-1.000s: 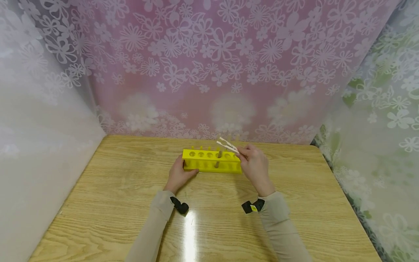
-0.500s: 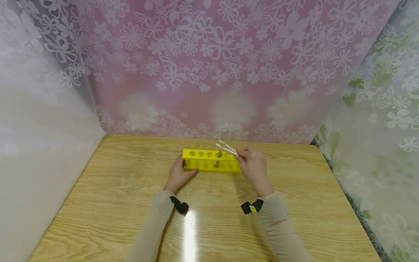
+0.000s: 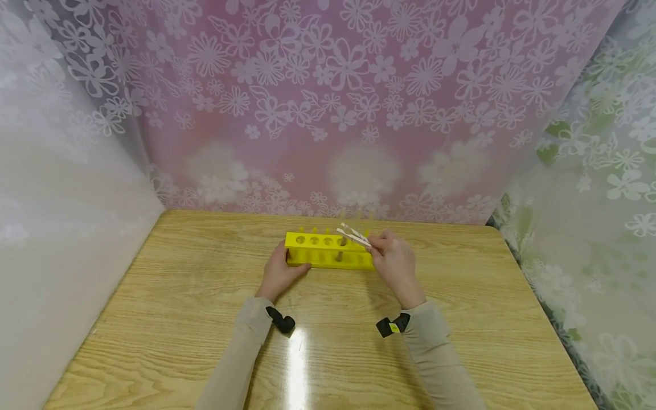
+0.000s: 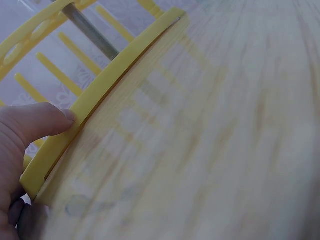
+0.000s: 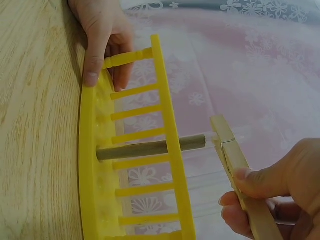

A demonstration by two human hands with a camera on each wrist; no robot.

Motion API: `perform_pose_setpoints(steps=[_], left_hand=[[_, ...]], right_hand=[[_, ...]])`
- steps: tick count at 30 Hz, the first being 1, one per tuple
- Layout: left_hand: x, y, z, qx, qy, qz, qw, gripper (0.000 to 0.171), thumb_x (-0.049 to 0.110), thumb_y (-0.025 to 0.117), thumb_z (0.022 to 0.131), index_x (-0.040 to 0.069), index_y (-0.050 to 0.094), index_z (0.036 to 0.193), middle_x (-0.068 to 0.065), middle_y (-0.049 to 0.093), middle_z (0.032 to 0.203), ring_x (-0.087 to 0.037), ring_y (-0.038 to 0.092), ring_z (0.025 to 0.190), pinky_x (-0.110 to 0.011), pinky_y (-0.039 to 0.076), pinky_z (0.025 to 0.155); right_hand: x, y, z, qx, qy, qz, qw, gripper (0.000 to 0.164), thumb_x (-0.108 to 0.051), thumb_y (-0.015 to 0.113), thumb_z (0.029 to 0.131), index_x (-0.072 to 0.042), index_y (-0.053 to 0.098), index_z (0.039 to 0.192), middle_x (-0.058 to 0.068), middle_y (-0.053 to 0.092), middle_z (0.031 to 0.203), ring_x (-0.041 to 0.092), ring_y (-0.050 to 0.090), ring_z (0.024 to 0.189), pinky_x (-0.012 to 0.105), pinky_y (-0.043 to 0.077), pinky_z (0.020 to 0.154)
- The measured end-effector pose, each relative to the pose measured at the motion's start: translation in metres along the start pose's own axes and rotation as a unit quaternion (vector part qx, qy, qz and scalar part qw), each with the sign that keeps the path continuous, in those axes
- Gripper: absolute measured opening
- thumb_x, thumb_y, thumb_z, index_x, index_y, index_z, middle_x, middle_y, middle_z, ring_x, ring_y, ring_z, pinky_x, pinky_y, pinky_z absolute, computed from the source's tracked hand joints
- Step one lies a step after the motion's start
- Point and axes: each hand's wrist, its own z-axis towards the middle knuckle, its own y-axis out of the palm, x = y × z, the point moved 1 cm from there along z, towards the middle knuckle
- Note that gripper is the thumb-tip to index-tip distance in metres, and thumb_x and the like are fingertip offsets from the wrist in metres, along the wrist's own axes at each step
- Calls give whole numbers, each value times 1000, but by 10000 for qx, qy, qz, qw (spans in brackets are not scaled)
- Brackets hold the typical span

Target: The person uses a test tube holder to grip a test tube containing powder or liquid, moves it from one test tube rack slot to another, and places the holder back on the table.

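Wooden clip (image 5: 235, 160): as it slanted over the yellow rack (image 3: 320, 249), we saw its tip just beside the dark-filled tube (image 5: 135, 150); touching or not, we couldn't tell.
Right hand (image 3: 396, 263): we had thumb and fingers pinching the clip's near end.
Dark-filled tube: we counted it in the rack's fourth hole from the left.
Clear tubes (image 5: 210, 182): we spotted them beside it, faint, poking above the rack.
Left hand (image 3: 279, 273): we saw it gripping the rack's left end, thumb pressed on the base edge, fingers partly hidden behind.
Table (image 3: 154, 319): we had the rack upright on its wood-grain top.
Backdrop (image 3: 328, 85): we noted pink floral cloth.
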Motion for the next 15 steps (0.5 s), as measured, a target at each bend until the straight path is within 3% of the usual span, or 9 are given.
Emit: perform_pose_setpoints(steps=[15], left_hand=[[-2,-1,0,-2,-14,-71,10000,78,31,85,78,13,45,143,-8,56,130,-26,56,117,-46,45,101]], right_hand=[[-1,5,0,-169,118,-38,9998,20,-6,78,84,-4,78,104,8,60,79,22,51,60,34,38,51]])
